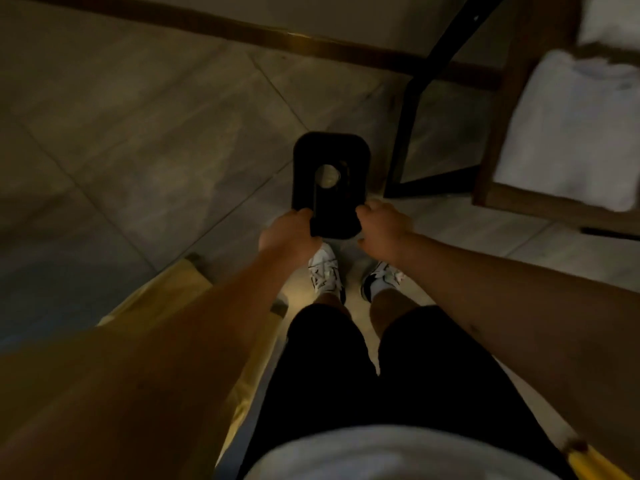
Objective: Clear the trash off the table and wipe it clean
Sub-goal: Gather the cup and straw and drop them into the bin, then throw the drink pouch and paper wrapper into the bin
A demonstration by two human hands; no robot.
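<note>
A black rectangular bin (pixel 330 150) with a round hole in its top hangs over the tiled floor, in front of my feet. My left hand (pixel 287 233) is closed around its near left corner. My right hand (pixel 382 226) is curled against its near right corner, fingertips touching the rim. Something pale shows inside the hole. At the far right is the wooden table (pixel 512 199), with white crumpled material (pixel 571 133) lying on it. The picture is dim and blurred.
A black metal frame leg (pixel 405 133) stands just right of the bin, beside the table. Yellow fabric (pixel 180 289) lies at my lower left, and a yellow object (pixel 595 462) sits at the bottom right corner. A dark baseboard (pixel 242 32) runs along the far wall.
</note>
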